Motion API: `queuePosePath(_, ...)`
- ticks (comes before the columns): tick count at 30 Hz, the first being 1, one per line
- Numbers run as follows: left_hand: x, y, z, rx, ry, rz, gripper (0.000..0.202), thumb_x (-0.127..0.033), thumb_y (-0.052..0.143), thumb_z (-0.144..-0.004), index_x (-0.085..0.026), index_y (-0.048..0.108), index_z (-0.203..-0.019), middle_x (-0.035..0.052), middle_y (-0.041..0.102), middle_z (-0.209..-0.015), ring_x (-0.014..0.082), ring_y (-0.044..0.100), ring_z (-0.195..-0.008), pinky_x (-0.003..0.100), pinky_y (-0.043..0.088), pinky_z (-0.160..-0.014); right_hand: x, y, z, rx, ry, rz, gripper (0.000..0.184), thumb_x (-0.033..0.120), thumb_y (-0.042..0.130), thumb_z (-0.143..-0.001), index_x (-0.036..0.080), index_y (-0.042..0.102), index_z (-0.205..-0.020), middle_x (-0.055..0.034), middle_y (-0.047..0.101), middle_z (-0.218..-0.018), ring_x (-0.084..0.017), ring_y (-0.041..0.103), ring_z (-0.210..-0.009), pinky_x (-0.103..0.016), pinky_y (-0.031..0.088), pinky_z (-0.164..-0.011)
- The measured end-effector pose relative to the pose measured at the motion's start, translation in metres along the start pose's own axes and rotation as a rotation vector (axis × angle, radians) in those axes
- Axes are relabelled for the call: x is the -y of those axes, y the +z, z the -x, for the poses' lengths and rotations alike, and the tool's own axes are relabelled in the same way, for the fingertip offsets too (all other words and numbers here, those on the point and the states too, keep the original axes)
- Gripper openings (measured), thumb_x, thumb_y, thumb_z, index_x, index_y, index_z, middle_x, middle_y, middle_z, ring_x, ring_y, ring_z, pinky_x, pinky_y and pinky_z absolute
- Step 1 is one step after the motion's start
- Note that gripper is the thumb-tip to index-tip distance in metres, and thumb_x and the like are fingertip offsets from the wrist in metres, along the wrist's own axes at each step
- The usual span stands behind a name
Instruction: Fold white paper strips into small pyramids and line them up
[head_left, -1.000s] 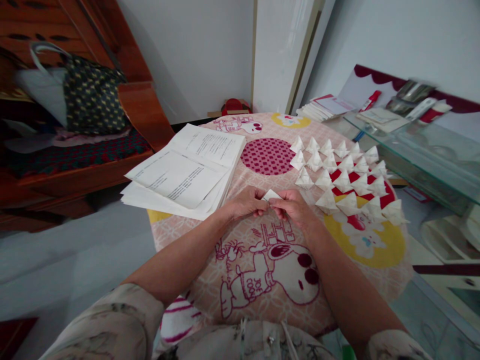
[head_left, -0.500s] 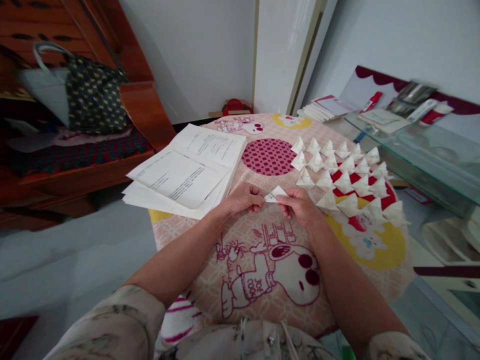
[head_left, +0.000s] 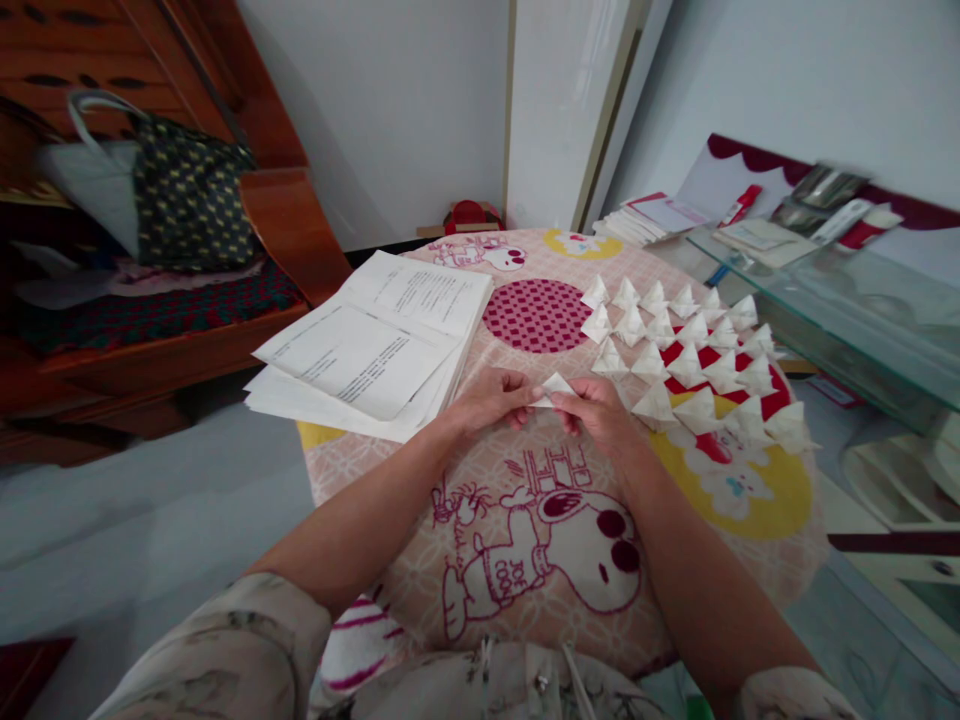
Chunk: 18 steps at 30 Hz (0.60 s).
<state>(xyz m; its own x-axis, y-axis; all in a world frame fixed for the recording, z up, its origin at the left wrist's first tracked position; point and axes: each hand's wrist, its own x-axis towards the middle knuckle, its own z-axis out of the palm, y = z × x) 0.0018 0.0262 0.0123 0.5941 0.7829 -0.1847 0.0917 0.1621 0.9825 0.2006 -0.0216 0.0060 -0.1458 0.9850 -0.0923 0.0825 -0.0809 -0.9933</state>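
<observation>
A small folded piece of white paper (head_left: 556, 384) is pinched between my two hands above the patterned tablecloth (head_left: 480, 455). My left hand (head_left: 499, 397) grips its left corner with thumb and fingers. On the opposite side, my right hand (head_left: 596, 407) holds the right edge, thumb on top. Several folded paper boats (head_left: 694, 365) stand in rows on the cloth to the right of my right hand. Left of my hands lies a stack of printed paper sheets (head_left: 367, 345), the upper ones creased.
A glass shelf (head_left: 817, 290) with boxes and metal tins borders the table at the right. More papers (head_left: 637, 220) are piled at the back right. A wooden bench (head_left: 281, 225) with a dotted bag (head_left: 195, 195) stands on the left.
My left fingers have shifted slightly right, further onto the folded paper. Printed lines that showed on it before are no longer visible. The boats and sheets stay in place.
</observation>
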Motion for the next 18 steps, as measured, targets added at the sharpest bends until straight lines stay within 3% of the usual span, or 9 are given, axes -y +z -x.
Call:
queuePosePath(3,0.003,0.0008,-0.0006,0.052,0.033,-0.078,0.047,-0.054,0.082,-0.071,-0.013,0.06,-0.071,-0.0028,0.057,-0.054,0.0058,0.05,-0.043,0.016,0.037,-0.041,0.0019,0.0052,-0.0001,0.049,0.018,0.001,0.03,0.044,0.07,-0.074,0.019,0.06,-0.06,0.0019,0.056,-0.05,-0.009,0.048,-0.042,-0.022,0.034,-0.04)
queuePosePath(7,0.0002,-0.002,0.002,-0.01,0.046,-0.14,0.047,-0.054,0.077,-0.077,-0.014,0.056,-0.064,-0.005,0.051,-0.047,0.0031,0.04,-0.037,0.015,0.027,-0.037,0.0029,0.0036,-0.0002,0.055,0.023,-0.004,0.035,0.047,0.067,-0.078,0.019,0.059,-0.059,0.0014,0.058,-0.05,-0.009,0.049,-0.042,-0.021,0.036,-0.039)
queuePosePath(18,-0.0026,-0.0018,0.0073,-0.06,0.116,-0.116,0.042,-0.05,0.069,-0.086,-0.013,0.059,-0.066,-0.003,0.056,-0.05,0.0034,0.044,-0.038,0.015,0.028,-0.038,0.005,-0.0001,0.0029,0.019,0.011,-0.026,0.038,0.045,0.068,-0.081,0.02,0.057,-0.054,0.0029,0.054,-0.045,-0.008,0.043,-0.034,-0.021,0.029,-0.033)
